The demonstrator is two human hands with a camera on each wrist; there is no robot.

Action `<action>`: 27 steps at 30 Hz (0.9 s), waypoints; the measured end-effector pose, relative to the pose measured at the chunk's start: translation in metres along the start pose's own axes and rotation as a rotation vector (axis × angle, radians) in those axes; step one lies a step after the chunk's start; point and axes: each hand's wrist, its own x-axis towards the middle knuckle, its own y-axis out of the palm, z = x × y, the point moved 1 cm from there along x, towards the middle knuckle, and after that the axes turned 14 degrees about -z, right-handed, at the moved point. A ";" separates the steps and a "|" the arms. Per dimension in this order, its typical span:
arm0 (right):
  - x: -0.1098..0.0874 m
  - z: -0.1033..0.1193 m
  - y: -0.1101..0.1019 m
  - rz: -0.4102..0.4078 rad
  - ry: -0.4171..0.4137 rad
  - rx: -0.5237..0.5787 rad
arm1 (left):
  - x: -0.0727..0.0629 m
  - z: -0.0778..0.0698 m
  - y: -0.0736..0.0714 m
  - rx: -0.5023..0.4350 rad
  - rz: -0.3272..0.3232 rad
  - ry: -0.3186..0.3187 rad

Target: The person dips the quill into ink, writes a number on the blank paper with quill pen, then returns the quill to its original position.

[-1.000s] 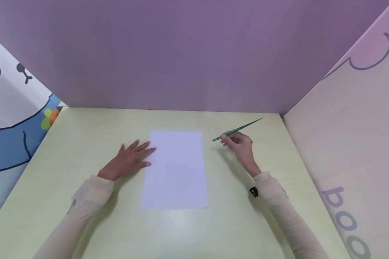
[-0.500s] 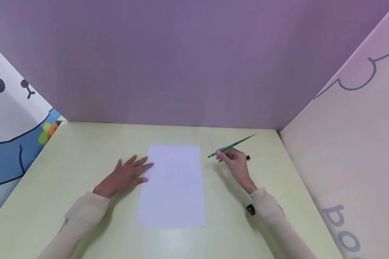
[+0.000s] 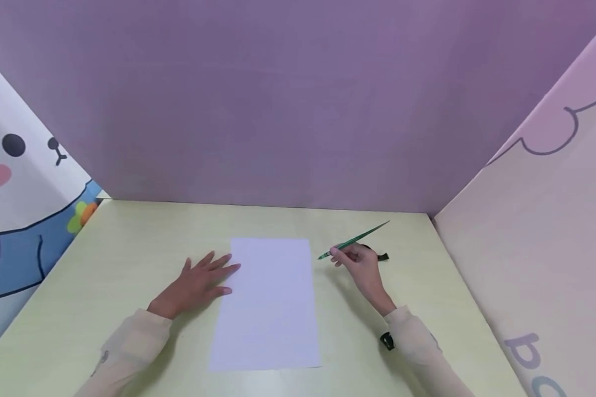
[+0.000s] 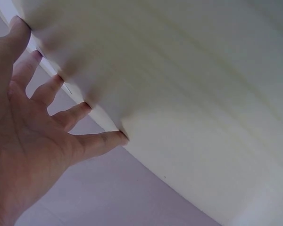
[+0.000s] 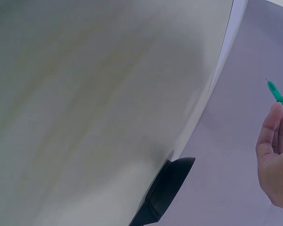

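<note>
A blank white sheet of paper (image 3: 267,309) lies on the table in the head view. My left hand (image 3: 193,286) is spread flat at its left edge, with fingertips touching the paper. The left wrist view shows that hand (image 4: 37,127) from the palm side, fingers apart, tips on the tabletop or paper. To the right of the sheet, my right hand (image 3: 362,270) pinches a green pen (image 3: 355,239) between thumb and fingers. The pen's tip points left, just off the sheet's upper right edge and raised. In the right wrist view the pen (image 5: 276,92) shows its fine point.
A black object (image 3: 383,257) lies behind the right hand, mostly hidden by it. Another small black piece (image 3: 387,341) is by the right cuff. The pale table (image 3: 169,226) meets a purple panel (image 3: 278,110) at the back and printed panels on both sides.
The head view has tilted, so the table sits lower in it. My right hand has shifted slightly left toward the paper with the pen. The black object behind it has come into sight.
</note>
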 end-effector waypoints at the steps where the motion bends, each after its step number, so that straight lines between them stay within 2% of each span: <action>1: 0.003 0.001 -0.001 -0.001 -0.012 0.000 | 0.003 -0.001 -0.001 0.006 0.004 0.001; 5: 0.019 0.006 -0.001 -0.011 -0.059 0.007 | 0.019 -0.003 -0.006 0.008 0.004 -0.005; 8: 0.025 0.009 0.000 -0.017 -0.069 0.016 | 0.025 -0.002 -0.010 0.000 0.009 -0.008; 18: 0.034 0.017 0.006 -0.007 -0.087 0.013 | 0.032 0.002 -0.015 0.016 0.013 0.002; 27: 0.031 0.049 0.009 0.009 -0.109 0.037 | 0.036 0.003 -0.016 0.018 0.047 -0.012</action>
